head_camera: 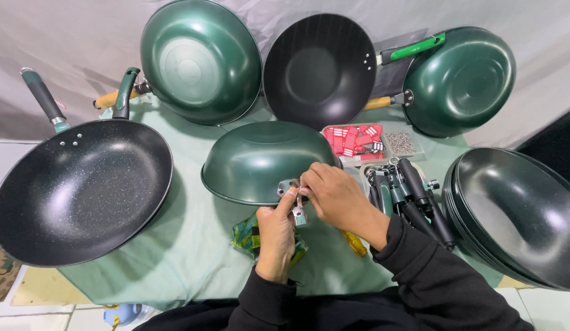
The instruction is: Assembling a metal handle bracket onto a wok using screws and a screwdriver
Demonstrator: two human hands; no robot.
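Handle-fitting step: left hand (275, 236) pinches a metal bracket (297, 214), right hand (334, 196) fingers clamp probably a screw at the upturned green wok (260, 159) mid-tabletop; next needs alignment.

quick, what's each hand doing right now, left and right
Left hand: closed on a small metal handle bracket at the rim of the upturned green wok.
Right hand: fingers pinched at the same bracket; what it holds cannot be told.

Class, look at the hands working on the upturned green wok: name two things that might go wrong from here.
1. The upturned wok rests only on its rim; pressure from the left hand and right hand at the metal bracket might tip or slide it.
2. The small fitting pinched there could drop among the handles.
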